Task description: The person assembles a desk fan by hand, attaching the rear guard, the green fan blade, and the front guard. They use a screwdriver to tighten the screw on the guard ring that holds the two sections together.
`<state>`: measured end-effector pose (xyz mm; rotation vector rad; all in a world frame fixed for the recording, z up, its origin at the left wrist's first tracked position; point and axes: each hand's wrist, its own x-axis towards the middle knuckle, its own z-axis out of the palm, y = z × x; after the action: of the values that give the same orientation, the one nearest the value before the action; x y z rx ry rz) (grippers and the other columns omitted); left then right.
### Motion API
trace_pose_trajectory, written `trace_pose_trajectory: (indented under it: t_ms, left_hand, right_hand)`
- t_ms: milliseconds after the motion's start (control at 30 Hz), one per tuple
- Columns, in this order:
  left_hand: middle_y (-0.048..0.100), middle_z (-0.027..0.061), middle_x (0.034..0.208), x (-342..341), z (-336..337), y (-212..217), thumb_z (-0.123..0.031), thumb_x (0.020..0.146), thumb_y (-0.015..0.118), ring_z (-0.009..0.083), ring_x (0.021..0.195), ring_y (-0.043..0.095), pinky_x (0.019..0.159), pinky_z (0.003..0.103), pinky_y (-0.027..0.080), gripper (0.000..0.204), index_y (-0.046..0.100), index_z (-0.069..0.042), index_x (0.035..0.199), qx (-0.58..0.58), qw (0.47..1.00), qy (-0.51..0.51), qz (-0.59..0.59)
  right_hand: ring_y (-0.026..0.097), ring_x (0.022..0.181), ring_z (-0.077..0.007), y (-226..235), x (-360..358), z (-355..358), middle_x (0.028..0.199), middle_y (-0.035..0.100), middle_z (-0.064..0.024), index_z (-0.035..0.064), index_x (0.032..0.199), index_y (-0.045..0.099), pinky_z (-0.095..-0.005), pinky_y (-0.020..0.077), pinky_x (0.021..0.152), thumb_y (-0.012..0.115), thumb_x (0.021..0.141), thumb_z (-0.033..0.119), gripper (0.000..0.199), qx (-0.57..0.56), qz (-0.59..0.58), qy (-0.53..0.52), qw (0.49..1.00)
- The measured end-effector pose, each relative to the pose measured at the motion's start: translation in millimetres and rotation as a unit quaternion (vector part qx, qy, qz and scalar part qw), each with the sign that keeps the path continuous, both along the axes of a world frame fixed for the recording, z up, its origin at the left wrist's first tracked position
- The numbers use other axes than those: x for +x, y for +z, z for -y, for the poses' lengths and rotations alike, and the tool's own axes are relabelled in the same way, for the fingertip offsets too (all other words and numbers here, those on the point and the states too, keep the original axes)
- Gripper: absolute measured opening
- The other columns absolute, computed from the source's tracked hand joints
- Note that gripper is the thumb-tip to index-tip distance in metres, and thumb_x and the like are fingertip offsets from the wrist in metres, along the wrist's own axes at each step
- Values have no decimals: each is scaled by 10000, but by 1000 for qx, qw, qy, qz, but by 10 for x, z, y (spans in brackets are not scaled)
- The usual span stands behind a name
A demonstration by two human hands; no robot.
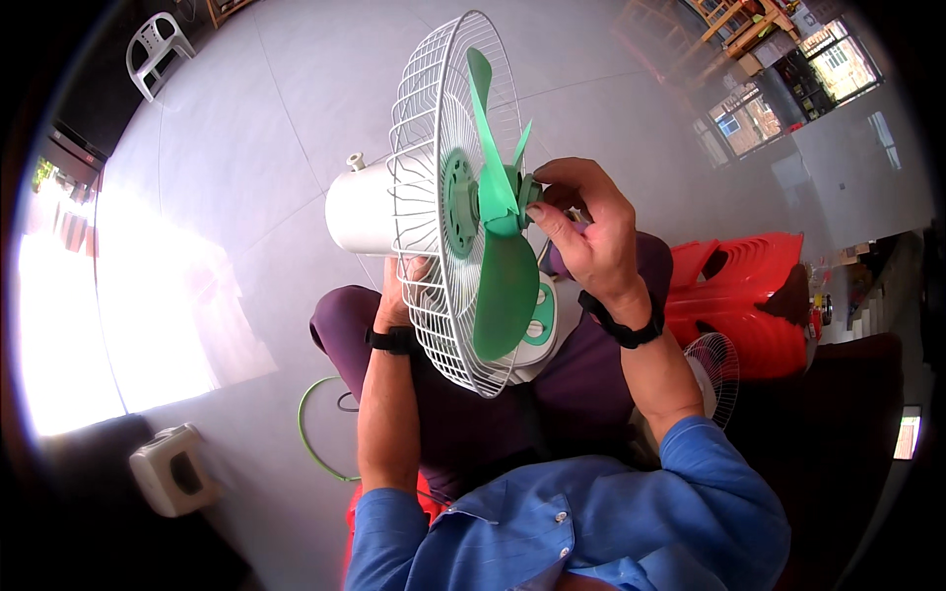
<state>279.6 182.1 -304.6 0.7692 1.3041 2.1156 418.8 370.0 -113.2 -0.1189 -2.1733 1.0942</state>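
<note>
Head view, left hand (396, 295) half-hidden behind fan grille (434, 197)

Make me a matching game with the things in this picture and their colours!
Things:
1. fan blade
2. wire guard
3. plastic chairs
4. shirt sleeve

Colours:
A. red
B. blue
C. green
D. white

Pairs: 1-C, 2-D, 3-A, 4-B.

The right hand pinches the hub at the blade's middle; the left hand holds the guard from behind.

Red plastic chair (749, 295), white chair (158, 49), white box (172, 470) on floor.
</note>
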Motion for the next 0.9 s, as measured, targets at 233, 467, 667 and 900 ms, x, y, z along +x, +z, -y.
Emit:
trace_pose_trajectory:
  t_ms: [233, 467, 667, 900]
  left_hand:
    - [676, 135, 1225, -63, 17, -163, -498, 912, 725, 223, 1036, 673, 894, 362, 551, 728, 540, 30, 1378, -13, 1000, -21, 1]
    - [682, 130, 1217, -57, -11, -163, -508, 914, 718, 214, 1018, 676, 874, 353, 556, 716, 560, 24, 1365, 0, 1000, -16, -25]
    - [682, 132, 1220, -47, -46, -64, -502, 915, 717, 213, 1022, 676, 876, 353, 558, 709, 562, 25, 1364, 4, 1000, -19, -12]
    - [680, 136, 1226, -64, -61, -10, -490, 915, 716, 214, 1031, 676, 882, 354, 560, 702, 562, 27, 1365, 2, 1000, -25, -4]
  right_hand:
    - [718, 896, -213, 39, 62, 1, 1063, 680, -127, -29, 1182, 659, -294, 567, 817, 727, 810, -60, 380, -54, 16, 68, 996]
    - [721, 886, -205, 2, 58, -45, 1099, 680, -124, -18, 1162, 676, -308, 574, 800, 723, 788, -99, 385, -81, 24, 65, 994]
    - [717, 826, -192, 64, 21, -23, 1039, 693, -121, -11, 1123, 690, -302, 568, 742, 759, 795, -47, 337, 20, 29, 28, 999]
    - [689, 787, -159, 105, 21, -17, 956, 719, -95, -39, 1092, 675, -271, 543, 750, 744, 865, 54, 254, -21, 110, 6, 994]
